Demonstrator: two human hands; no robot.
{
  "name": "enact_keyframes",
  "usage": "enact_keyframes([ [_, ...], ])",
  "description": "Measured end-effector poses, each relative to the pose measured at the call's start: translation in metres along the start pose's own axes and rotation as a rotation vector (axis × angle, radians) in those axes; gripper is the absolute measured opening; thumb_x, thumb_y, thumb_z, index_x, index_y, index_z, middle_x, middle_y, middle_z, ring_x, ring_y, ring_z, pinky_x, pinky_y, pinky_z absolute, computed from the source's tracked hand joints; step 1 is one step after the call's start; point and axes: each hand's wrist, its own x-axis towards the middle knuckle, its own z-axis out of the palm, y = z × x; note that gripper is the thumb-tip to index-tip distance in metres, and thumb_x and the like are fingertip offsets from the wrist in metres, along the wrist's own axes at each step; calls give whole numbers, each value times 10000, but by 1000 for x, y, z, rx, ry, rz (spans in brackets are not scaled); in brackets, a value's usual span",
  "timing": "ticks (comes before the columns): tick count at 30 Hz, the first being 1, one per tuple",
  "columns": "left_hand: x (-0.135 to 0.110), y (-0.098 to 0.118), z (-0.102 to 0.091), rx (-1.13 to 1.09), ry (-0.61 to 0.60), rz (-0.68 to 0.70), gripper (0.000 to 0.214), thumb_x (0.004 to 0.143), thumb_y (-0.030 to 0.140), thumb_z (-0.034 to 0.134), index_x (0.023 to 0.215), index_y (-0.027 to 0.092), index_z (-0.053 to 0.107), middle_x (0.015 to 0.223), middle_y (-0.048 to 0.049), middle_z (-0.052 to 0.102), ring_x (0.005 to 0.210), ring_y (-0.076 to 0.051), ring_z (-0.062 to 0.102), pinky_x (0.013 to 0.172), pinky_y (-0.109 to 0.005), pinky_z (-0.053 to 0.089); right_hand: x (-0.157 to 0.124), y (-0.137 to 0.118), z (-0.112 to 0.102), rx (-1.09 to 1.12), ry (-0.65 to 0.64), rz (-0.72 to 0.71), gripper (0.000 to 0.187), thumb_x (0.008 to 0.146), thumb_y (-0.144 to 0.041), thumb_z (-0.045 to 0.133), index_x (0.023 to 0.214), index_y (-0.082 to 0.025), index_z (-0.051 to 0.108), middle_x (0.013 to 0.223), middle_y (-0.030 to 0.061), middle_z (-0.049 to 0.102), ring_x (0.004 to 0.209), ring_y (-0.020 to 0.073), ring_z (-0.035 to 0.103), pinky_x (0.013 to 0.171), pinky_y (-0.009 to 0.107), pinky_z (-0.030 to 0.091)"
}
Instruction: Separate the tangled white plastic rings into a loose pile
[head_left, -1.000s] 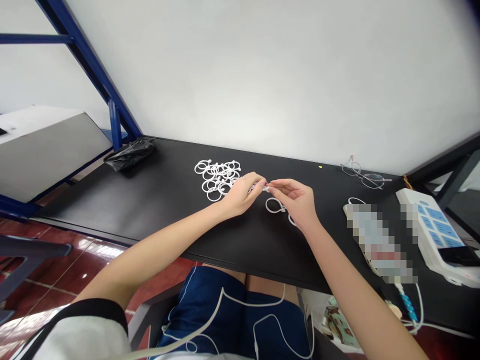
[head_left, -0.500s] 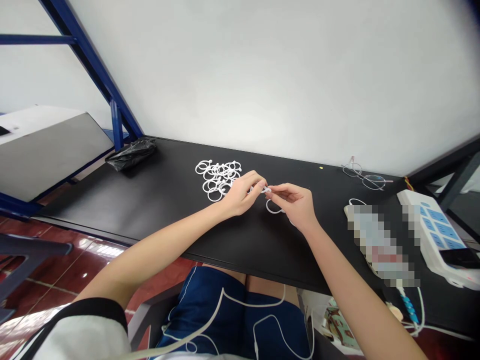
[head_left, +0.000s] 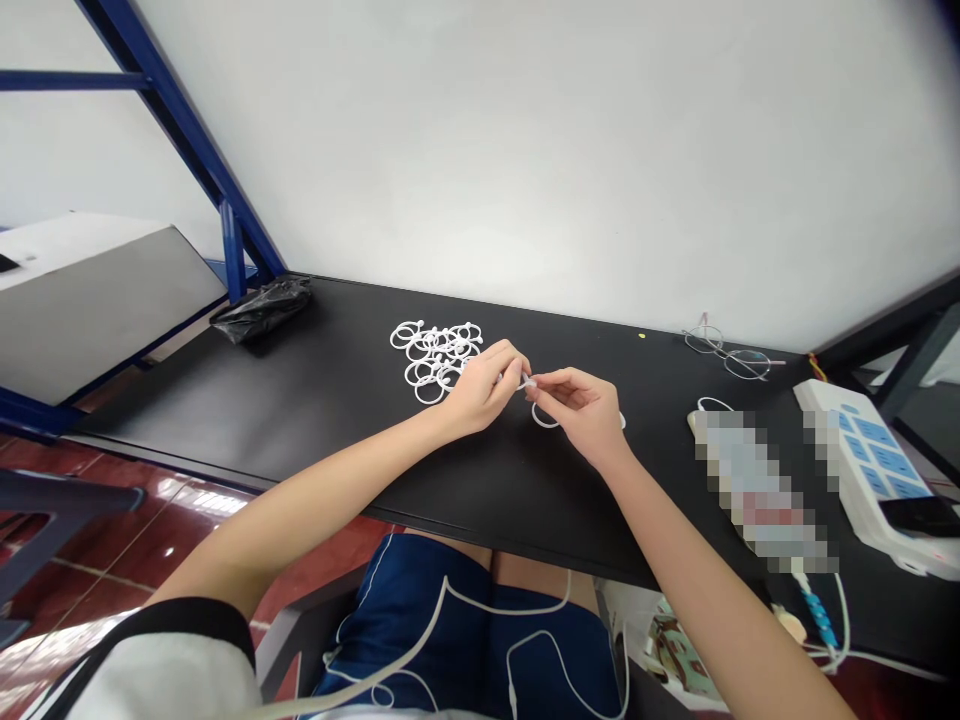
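Observation:
My left hand and my right hand meet over the middle of the black table. Both pinch a small white plastic ring between their fingertips. A pile of several white rings lies just left of and behind my left hand. One loose white ring lies on the table under my right hand's fingers, partly hidden.
A crumpled black bag sits at the table's back left by a blue metal frame. Glasses lie at the back right. A white power strip and a blurred object occupy the right side.
My right hand has drawn slightly closer to my left, and its fingers have curled tighter on the ring. The pile has not moved.

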Motion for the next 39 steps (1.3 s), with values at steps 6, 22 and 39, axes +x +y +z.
enact_keyframes([
  [6,0,-1,-1,-21,48,8,372,1014,293,255,833,176,558,847,-71,599,773,-156,559,744,-314,469,-3,-3,0,-121,-68,-23,223,829,-439,688,849,-217,696,784,30,734,723,200,714,735,347,580],
  [22,5,-3,2,-307,8,-284,442,960,528,391,882,153,613,753,-24,587,698,-134,536,674,-270,454,-6,-7,-2,-318,-115,-185,183,961,-363,517,904,-217,610,750,1,691,692,152,676,701,277,520],
  [39,4,0,-2,-113,-46,-177,334,961,414,418,788,174,570,782,-32,612,769,-161,547,700,-287,442,-7,-5,-5,-563,-254,-194,283,1015,-355,343,764,-229,378,577,-59,438,479,102,416,528,246,326],
])
